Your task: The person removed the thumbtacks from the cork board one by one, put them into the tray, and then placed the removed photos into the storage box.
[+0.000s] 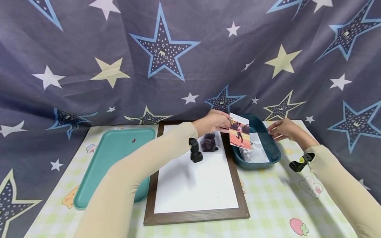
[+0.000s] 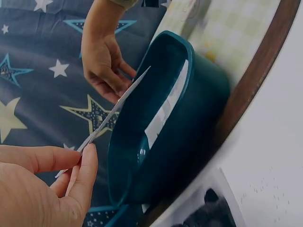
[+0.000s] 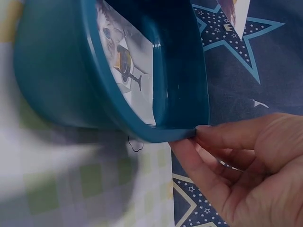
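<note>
My left hand (image 1: pixel 215 121) pinches a photo print (image 1: pixel 239 133) by its left edge, and the picture on it is a runner on a red track. The print is held up over the left side of a dark teal basin (image 1: pixel 275 152). In the left wrist view the print appears nearly edge-on between thumb and fingers. My right hand (image 3: pixel 265 165) pinches the basin's rim at its right end, thumb on top and fingers below. Inside the basin lie more prints (image 1: pixel 259 151), one with a drinking glass on it in the right wrist view.
Left of the basin lies a brown-framed white board (image 1: pixel 197 188), with a print of a dark furry animal (image 1: pixel 209 144) at its upper right. Farther left, a teal tray (image 1: pixel 111 148) bears a small red pushpin (image 1: pixel 133 140). A starry curtain (image 1: pixel 220 59) hangs behind the checked tablecloth (image 1: pixel 269 201).
</note>
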`<action>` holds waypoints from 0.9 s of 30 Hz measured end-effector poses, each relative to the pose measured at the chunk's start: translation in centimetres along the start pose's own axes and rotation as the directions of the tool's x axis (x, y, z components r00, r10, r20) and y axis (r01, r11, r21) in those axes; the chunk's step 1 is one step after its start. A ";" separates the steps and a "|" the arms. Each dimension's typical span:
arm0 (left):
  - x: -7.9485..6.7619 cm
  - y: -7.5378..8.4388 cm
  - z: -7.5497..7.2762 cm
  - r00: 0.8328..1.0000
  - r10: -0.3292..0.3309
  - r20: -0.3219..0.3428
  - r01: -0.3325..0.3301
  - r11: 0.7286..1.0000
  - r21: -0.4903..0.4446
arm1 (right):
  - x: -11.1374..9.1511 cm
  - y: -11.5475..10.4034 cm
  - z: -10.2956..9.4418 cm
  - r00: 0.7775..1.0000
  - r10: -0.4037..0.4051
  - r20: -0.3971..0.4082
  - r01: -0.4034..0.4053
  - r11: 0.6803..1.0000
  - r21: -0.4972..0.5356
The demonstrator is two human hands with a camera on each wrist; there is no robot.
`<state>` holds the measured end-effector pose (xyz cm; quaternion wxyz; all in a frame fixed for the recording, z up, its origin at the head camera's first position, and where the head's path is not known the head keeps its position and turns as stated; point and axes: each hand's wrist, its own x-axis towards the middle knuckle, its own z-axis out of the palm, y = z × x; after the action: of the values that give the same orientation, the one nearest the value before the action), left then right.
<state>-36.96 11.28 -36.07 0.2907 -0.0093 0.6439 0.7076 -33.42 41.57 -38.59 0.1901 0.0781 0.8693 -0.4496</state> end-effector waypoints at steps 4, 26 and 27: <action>-0.1 0.1 1.2 1.000 -0.006 0.000 0.006 0.999 0.048 | 0.1 0.0 0.0 1.000 0.009 -0.010 -0.009 1.000 -0.010; 3.2 -1.8 5.3 0.941 0.003 -0.340 0.065 0.980 0.189 | 0.3 -0.1 0.2 1.000 0.019 -0.024 -0.019 1.000 -0.011; 3.5 -1.9 5.2 0.939 -0.002 -0.345 0.071 0.980 0.187 | 0.3 -0.1 0.2 1.000 0.016 -0.024 -0.016 1.000 -0.012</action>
<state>-37.14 17.47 -38.23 0.1866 -0.1157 0.7512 0.6225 -33.70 41.33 -38.75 0.1836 0.0892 0.8735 -0.4418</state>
